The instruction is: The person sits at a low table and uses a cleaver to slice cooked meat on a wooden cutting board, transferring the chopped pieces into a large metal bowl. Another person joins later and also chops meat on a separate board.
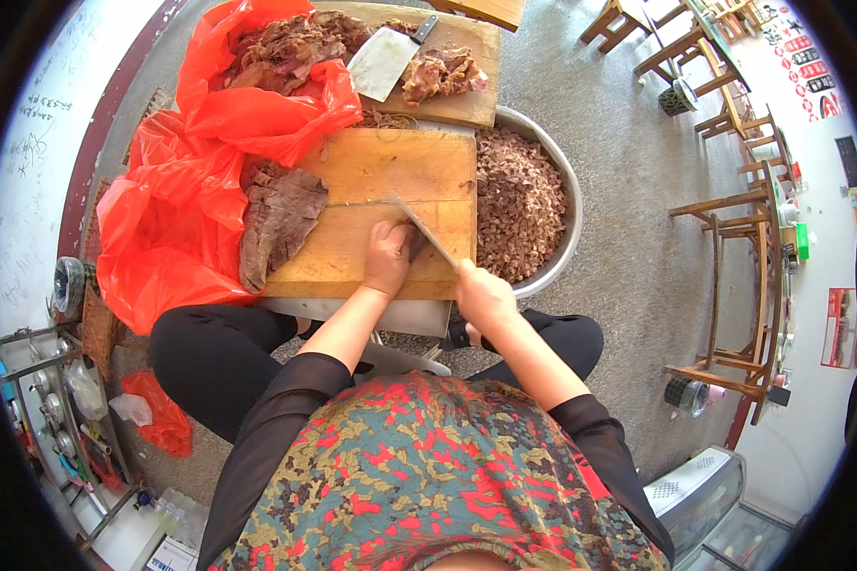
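Note:
On a wooden cutting board (378, 164), my left hand (388, 258) presses on a dark piece of meat (418, 241), mostly hidden by the fingers and blade. My right hand (487, 292) grips a knife (428, 234), its blade edge-on beside my left fingertips. Large slabs of cooked meat (282, 214) lie at the board's left side, partly on a red plastic bag (178, 228). Against the board's right edge stands a round metal basin (575, 193) filled with chopped meat (518, 207).
Beyond, a second wooden board (482, 78) bears a cleaver (383, 64) and meat chunks (440, 73). Another red bag (207, 86) holds more meat (282, 50). Wooden benches (718, 285) stand at the right, a metal rack (64, 414) at the lower left.

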A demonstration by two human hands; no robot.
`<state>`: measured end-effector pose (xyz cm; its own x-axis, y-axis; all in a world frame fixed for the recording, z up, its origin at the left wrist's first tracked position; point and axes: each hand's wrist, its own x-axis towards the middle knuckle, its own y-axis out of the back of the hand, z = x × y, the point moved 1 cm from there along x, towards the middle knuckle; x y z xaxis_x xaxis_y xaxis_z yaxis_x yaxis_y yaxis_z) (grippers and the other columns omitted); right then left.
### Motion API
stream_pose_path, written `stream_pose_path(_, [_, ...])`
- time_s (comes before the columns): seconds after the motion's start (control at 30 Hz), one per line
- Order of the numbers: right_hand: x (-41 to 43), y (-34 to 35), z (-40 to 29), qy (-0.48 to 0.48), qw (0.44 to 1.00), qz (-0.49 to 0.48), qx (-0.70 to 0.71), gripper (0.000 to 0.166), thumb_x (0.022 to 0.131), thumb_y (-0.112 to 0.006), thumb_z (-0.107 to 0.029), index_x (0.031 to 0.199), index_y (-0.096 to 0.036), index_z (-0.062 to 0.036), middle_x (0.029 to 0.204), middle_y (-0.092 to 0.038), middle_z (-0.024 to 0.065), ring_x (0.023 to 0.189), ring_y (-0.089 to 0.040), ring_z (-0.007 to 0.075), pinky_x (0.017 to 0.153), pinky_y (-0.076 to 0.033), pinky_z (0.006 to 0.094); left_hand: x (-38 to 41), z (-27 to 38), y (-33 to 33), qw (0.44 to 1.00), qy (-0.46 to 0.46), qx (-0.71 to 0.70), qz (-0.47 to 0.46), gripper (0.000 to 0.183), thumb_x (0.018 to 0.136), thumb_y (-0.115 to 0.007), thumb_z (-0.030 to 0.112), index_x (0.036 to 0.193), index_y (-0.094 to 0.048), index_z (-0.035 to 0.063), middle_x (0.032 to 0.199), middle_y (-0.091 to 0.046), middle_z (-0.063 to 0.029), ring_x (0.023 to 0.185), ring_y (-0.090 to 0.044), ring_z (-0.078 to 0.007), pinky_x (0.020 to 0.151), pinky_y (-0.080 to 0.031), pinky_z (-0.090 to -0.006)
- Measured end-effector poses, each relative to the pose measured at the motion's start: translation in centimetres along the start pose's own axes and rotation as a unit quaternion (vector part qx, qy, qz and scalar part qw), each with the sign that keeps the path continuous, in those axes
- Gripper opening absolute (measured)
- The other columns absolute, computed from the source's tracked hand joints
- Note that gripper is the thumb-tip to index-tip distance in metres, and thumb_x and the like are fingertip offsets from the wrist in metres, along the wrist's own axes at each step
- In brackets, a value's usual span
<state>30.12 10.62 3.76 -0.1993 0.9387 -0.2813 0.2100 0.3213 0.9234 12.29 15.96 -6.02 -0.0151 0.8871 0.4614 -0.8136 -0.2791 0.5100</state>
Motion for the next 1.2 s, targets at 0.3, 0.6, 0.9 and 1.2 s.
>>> stream_pose_path(0.3, [-2.2,1.9,-2.2,-0.026,0.999,-0.042,-0.016,0.009,0.089,-0.052,-0.010,0.095,-0.051,-0.0041,0.078,-0.065,0.0217,0.073,-0.066,0.0409,0.066,-0.054,0.0499,0.5,1.2,0.3,1.000,0.003,0.003,-0.020,0.019,0.079,-0.067,0.006,0.098,-0.068,0.0057,0.104,-0.065,-0.0121,0.095,-0.058,-0.0358,0.084,-0.049,-0.0425])
stream_pose_path(0.6, [-1.3,1.4,0.4,0.016,1.000,0.011,-0.008,0.012,0.088,-0.056,-0.014,0.093,-0.052,-0.0043,0.077,-0.066,0.0213,0.074,-0.067,0.0399,0.065,-0.053,0.0495,-0.1,0.5,0.3,1.000,-0.021,0.011,0.012,0.018,0.079,-0.066,0.004,0.097,-0.068,0.0064,0.102,-0.065,-0.0120,0.096,-0.058,-0.0351,0.083,-0.049,-0.0424])
stream_pose_path(0.9, [-0.2,-0.3,-0.8,-0.023,0.998,-0.064,-0.010,0.012,0.089,-0.052,-0.012,0.097,-0.054,-0.0039,0.081,-0.067,0.0220,0.078,-0.067,0.0405,0.070,-0.054,0.0493,0.0,1.0,1.0,0.999,-0.030,-0.025,-0.009,0.018,0.080,-0.062,-0.001,0.097,-0.067,0.0037,0.101,-0.064,-0.0158,0.093,-0.059,-0.0371,0.083,-0.049,-0.0429])
stream_pose_path(1.2, [-2.9,2.9,-1.2,0.013,1.000,-0.011,-0.016,0.009,0.089,-0.054,-0.013,0.091,-0.051,-0.0043,0.070,-0.064,0.0183,0.068,-0.065,0.0394,0.062,-0.052,0.0498,-0.2,0.8,0.8,1.000,-0.015,0.003,-0.022,0.021,0.079,-0.063,-0.001,0.099,-0.066,0.0038,0.101,-0.063,-0.0139,0.094,-0.058,-0.0360,0.085,-0.049,-0.0432])
